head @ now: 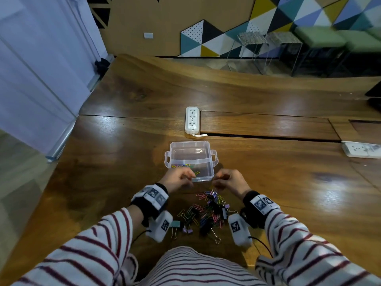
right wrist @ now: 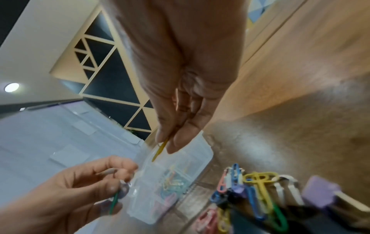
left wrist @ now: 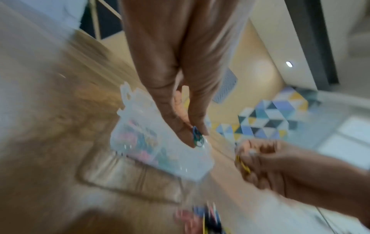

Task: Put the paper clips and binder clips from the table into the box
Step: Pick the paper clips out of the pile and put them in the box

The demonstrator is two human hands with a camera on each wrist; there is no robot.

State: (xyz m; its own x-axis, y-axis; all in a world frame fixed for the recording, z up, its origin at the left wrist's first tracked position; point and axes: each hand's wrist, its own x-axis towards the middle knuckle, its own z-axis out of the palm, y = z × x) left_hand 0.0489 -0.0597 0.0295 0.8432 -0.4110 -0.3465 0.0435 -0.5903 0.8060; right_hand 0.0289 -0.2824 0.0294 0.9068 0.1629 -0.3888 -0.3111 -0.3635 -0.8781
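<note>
A clear plastic box (head: 210, 150) stands on the wooden table, with a few coloured paper clips (head: 181, 165) in its near-left corner. My left hand (head: 181, 178) hovers at the box's near edge and pinches green and blue paper clips (left wrist: 197, 137), also seen as a green clip (right wrist: 114, 202). My right hand (head: 228, 180) is just right of the box's near corner and pinches a yellow paper clip (right wrist: 160, 149). A heap of coloured paper clips and binder clips (head: 206, 211) lies on the table between my wrists.
A white power strip (head: 192, 120) lies beyond the box, and another (head: 360, 149) at the right edge. A mint binder clip (head: 175, 225) and a purple one (head: 188, 230) lie at the heap's near left. The table's left edge (head: 68, 141) drops off by a white curtain.
</note>
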